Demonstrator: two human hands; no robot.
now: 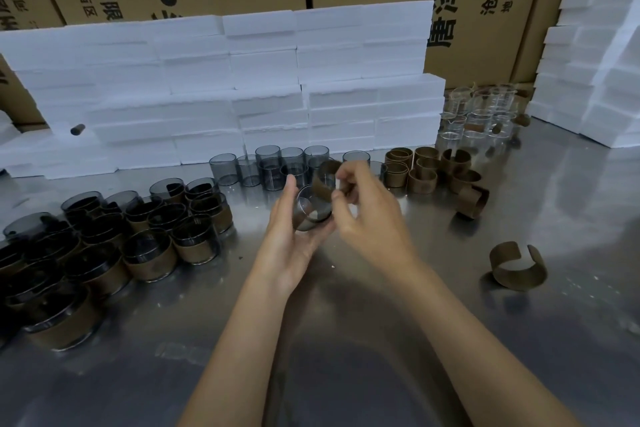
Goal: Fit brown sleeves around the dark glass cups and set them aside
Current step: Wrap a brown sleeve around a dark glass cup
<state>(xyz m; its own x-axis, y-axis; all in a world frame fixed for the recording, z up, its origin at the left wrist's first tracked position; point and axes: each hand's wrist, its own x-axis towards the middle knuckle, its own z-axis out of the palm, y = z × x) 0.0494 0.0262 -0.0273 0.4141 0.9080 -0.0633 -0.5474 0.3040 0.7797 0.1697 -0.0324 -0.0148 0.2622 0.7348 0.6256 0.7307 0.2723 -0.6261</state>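
The left hand [294, 236] is cupping a dark glass cup [311, 210] above the metal table [381, 340]. The right hand [363, 208] is pinching a brown sleeve [323, 185] partly wrapped around it. Finished cups [145, 253] are sitting to the left, and spare sleeves [429, 170] to the right.

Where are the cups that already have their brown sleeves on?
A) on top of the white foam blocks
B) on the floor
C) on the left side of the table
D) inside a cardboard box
C: the sleeved dark cups stand bunched on the left of the metal table, while the left hand holds a cup and the right hand wraps a brown sleeve round it.
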